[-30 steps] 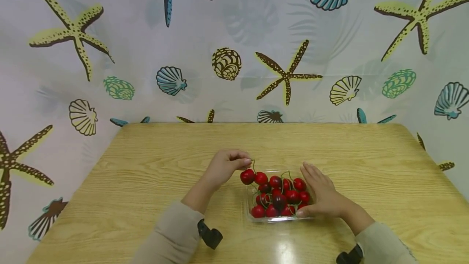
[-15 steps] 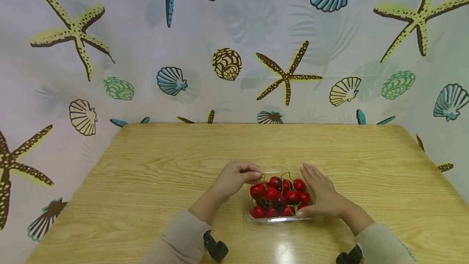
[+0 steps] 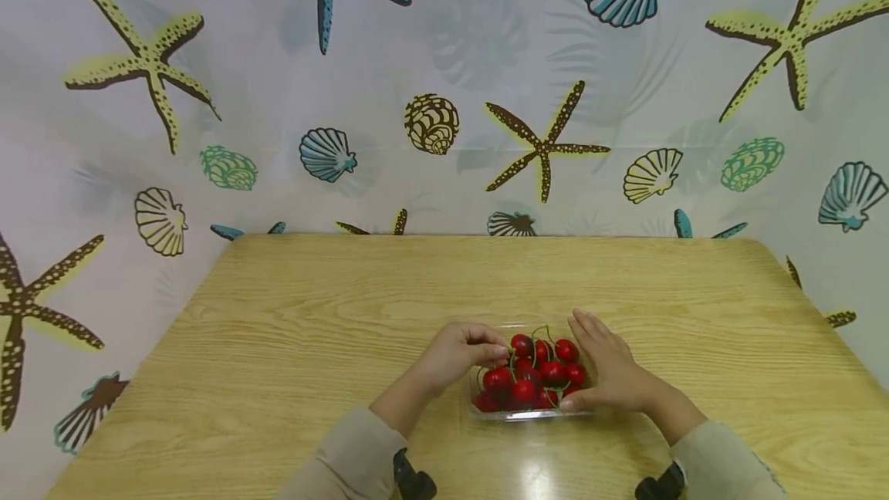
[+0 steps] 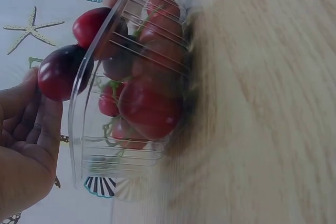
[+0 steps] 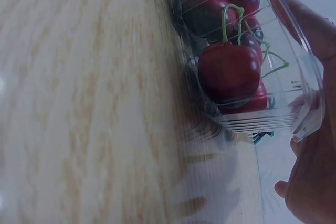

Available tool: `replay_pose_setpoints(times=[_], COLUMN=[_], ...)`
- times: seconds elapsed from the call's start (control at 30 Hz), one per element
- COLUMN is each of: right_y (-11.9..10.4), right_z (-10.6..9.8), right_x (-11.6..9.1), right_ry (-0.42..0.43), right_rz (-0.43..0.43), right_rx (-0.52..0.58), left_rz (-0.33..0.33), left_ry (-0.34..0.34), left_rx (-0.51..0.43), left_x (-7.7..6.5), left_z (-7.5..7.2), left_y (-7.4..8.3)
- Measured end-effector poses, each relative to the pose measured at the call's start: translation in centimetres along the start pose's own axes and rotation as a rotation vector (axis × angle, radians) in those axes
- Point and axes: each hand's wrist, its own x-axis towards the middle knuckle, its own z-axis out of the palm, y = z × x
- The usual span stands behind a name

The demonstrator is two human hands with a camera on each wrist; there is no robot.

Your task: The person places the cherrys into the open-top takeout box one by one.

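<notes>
A clear plastic container (image 3: pixel 510 417) filled with red cherries (image 3: pixel 553 373) sits on the table. My left hand (image 3: pixel 454 357) is over its left end, thumb and fingertips pinching the green stems of a pair of cherries (image 3: pixel 496 379). In the left wrist view that pair, one dark cherry (image 4: pixel 62 73) and one redder cherry (image 4: pixel 90 25), hangs at the container's rim, above the other fruit. My right hand (image 3: pixel 614 369) lies spread along the container's right end, thumb at the near corner and straight fingers at the far side. Through the clear wall in the right wrist view, cherries (image 5: pixel 229 72) with stems show.
The wooden table (image 3: pixel 333 292) reaches back to a white cloth (image 3: pixel 375 76) printed with starfish and shells. A dark wrist camera (image 3: pixel 414 478) is strapped at the left sleeve, another wrist camera (image 3: pixel 660 483) at the right.
My left hand has moved right and toward me, bringing the pair of cherries from the container's far left corner down over the fruit inside. The right hand has stayed in place.
</notes>
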Motion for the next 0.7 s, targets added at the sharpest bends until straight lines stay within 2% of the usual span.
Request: replay_pose_setpoints(times=[0.2,0.4,0.7], right_y=[0.09,0.25,0.14], right_z=[0.08,0.24,0.23], right_x=[0.06,0.16,0.10], right_ry=[0.003,0.006,0.009], right_rz=[0.001,-0.004,0.003], right_rx=[-0.003,-0.013,-0.013], left_rz=[-0.020,-0.025,-0.009], left_ry=[0.003,0.023,0.086], left_rx=[0.018,0.094,0.359], left_x=[-0.22,-0.35,-0.22], left_z=[-0.03,-0.11,0.05], left_y=[-0.24,-0.44,-0.47])
